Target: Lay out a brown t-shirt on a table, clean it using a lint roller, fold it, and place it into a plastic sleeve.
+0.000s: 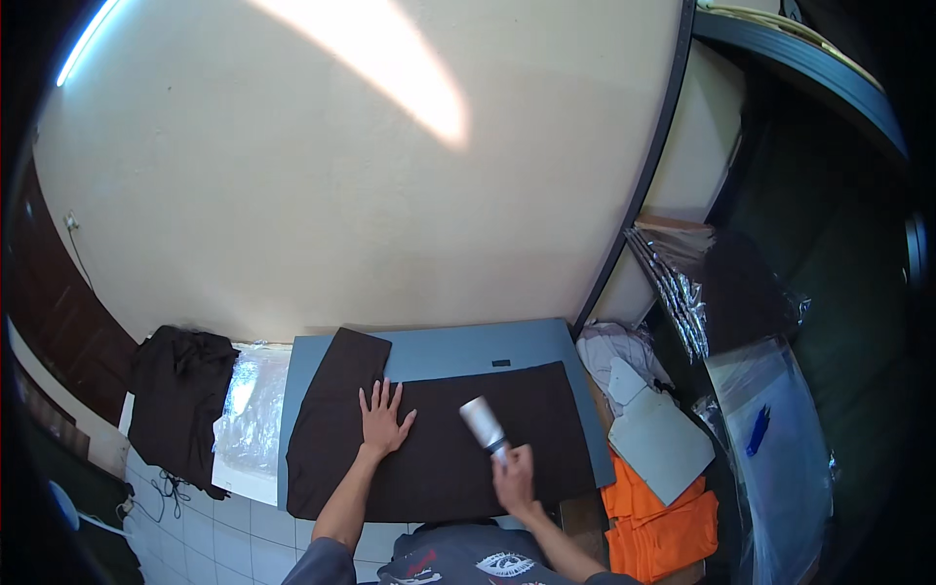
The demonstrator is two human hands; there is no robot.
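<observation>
A dark brown garment [446, 468] lies spread flat over a blue-grey board [453, 351], one narrower part reaching up at the far left. My left hand [383, 423] rests palm down on the cloth with its fingers spread. In my right hand [514, 475] is the handle of a lint roller [482, 423] with a white roll. The roller is over the right half of the garment and looks slightly blurred; whether it touches the cloth I cannot tell. A small dark rectangle [501, 363] shows on the board above the garment.
Left of the board lie clear plastic packaging [256, 409] and a heap of dark clothing [183, 402]. At right are folded orange cloth [658, 534], a pale card [662, 439], plastic sleeves [775, 482] with a blue tool [759, 431], and packaged garments [746, 292]. A wall [365, 219] stands behind.
</observation>
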